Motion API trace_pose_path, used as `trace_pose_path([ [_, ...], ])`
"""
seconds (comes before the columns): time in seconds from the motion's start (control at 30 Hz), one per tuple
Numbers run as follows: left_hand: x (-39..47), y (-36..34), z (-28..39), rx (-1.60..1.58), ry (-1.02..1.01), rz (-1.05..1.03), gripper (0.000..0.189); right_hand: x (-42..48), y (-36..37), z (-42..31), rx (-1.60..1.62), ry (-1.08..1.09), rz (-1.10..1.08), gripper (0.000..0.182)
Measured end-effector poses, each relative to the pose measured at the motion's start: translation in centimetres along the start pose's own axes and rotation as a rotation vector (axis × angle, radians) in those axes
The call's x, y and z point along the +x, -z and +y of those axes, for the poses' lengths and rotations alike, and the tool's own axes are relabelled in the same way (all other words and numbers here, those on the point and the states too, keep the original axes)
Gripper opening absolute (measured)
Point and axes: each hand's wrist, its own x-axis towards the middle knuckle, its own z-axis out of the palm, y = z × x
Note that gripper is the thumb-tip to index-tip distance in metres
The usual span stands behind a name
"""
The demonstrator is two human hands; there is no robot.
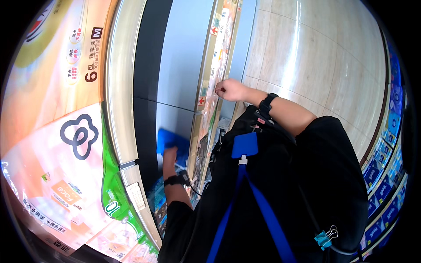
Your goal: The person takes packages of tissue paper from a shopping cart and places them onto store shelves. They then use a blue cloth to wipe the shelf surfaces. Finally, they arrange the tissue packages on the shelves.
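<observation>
My left hand [170, 156] is on a blue cloth [175, 139], which lies against the grey shelf board [179, 62]. Cloth and fingers are blurred, and part of the grip is hidden. Beyond the shelf's front edge, my right hand [232, 90] hangs with its fingers curled into a loose fist. Nothing shows in that fist. It is close to the price-label strip [205, 88], which carries red arrow tags.
Large tissue packs [52, 138] fill the shelf at left, behind a beige shelf edge [120, 82]. Packaged goods [161, 210] stand beyond my left forearm. Tiled floor [306, 49] runs along the aisle. Blue packages [378, 194] line the far shelves at right.
</observation>
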Motion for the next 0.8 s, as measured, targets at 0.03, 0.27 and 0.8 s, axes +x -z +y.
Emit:
trace_pose_path([
  [0.03,0.5,0.1,-2.2,-0.104,0.11,0.001,0.034,0.3,-0.2,0.0,-0.003,0.008,0.002,0.021],
  [0.27,1.9,1.1,2.1,0.063,-0.009,-0.141,0.041,0.9,0.6,-0.3,-0.046,-0.03,0.011,0.022],
  [0.8,0.8,-5.4,44.0,0.334,-0.921,-0.004,0.051,0.6,15.5,5.0,0.055,-0.144,0.216,0.023],
])
